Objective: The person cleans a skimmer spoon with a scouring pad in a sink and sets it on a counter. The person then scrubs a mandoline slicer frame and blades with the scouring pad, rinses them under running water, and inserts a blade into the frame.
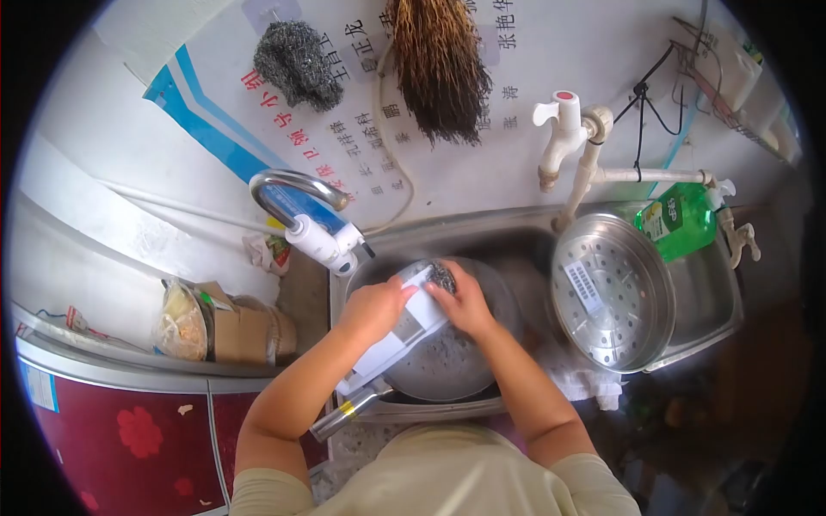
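Note:
My left hand (377, 310) is closed on a white, flat-sided object with a grey panel (379, 355), whose exact kind I cannot make out. It is held tilted over a wide grey pan (443, 370) in the left sink basin. Pressed against the object's upper end is a steel wool scrubber (442, 277), with the fingers of my right hand (465, 301) closed around it. The pan's metal handle (347, 414) sticks out over the sink's front edge, below my left forearm.
A curved faucet (297, 215) reaches over the basin's left side. On the right basin rests a perforated steamer tray (613, 292), beside a green detergent bottle (680, 221). A white tap (564, 138), a brush (440, 69) and another steel wool ball (298, 66) are on the wall.

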